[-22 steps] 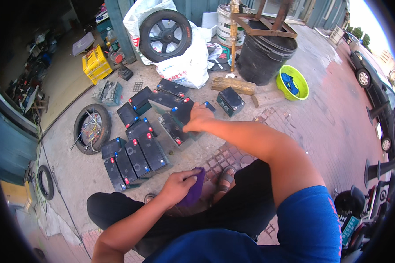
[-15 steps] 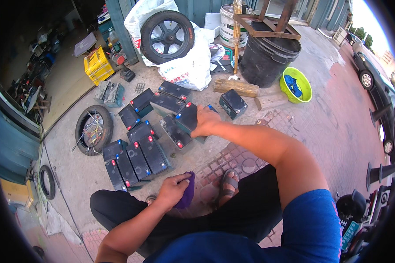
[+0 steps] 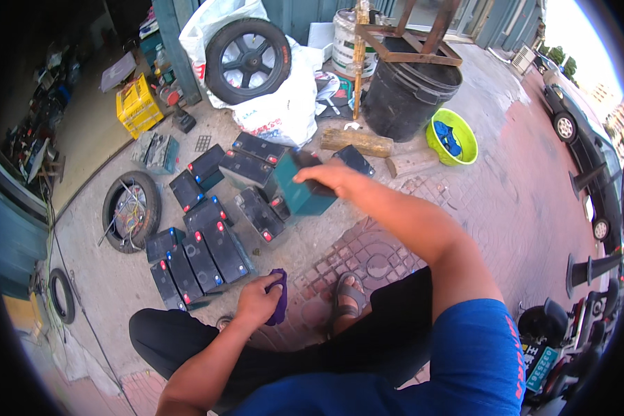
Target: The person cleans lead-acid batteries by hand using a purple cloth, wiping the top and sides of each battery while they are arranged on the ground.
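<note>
My right hand (image 3: 329,176) grips a black-and-green battery (image 3: 299,193) near its top. The battery is tilted, its green side facing me, and its outline is slightly blurred. Close beside it on the ground is another battery (image 3: 258,212) with a red terminal. My left hand (image 3: 258,299) is closed on a crumpled purple cloth (image 3: 279,302) above my knees. Several batteries stand side by side in a row (image 3: 202,260) on the left. More batteries (image 3: 246,168) sit farther back. One battery (image 3: 353,161) stands apart, partly hidden behind my right hand.
A bare tyre (image 3: 137,236) with wires inside lies left of the batteries. Behind them are a wheel (image 3: 248,61) on white bags, a wood block (image 3: 357,143), a black bucket (image 3: 405,104) and a lime-green basin (image 3: 468,142). A yellow box (image 3: 137,105) stands at the back left.
The battery in my right hand has tipped up, so its green side now shows. My left hand still holds the purple cloth. The whole view has shifted slightly.
</note>
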### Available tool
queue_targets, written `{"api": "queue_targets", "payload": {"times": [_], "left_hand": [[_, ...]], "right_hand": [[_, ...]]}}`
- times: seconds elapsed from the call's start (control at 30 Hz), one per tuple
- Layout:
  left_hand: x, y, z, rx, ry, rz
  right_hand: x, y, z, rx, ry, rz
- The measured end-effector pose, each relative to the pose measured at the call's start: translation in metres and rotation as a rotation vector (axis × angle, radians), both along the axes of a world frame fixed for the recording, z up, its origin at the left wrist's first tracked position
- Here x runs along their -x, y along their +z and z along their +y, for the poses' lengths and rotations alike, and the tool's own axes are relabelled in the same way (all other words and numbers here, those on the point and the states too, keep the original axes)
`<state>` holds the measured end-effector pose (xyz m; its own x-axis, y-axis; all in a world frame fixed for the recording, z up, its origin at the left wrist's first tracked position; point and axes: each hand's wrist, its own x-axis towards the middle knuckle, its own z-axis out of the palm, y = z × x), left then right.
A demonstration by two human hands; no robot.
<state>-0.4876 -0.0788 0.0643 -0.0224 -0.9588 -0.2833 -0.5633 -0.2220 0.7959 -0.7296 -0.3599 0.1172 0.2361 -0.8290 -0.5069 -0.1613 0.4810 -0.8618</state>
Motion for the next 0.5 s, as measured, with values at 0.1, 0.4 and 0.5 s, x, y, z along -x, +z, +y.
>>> {"api": "queue_targets", "payload": {"times": [0.1,0.4,0.5], "left_hand": [[-0.005,0.011,0.012,-0.055,-0.01,0.062],[0.0,0.027,0.016,-0.08,-0.05,0.035],[0.005,0.027,0.009,-0.061,-0.07,0.049]], "right_hand": [[0.049,0.007,-0.021,0.09,-0.005,0.164],[0.15,-0.062,-0.078,0.478,-0.169,0.911],[0.153,-0.076,-0.095,0.45,-0.12,0.927]]}}
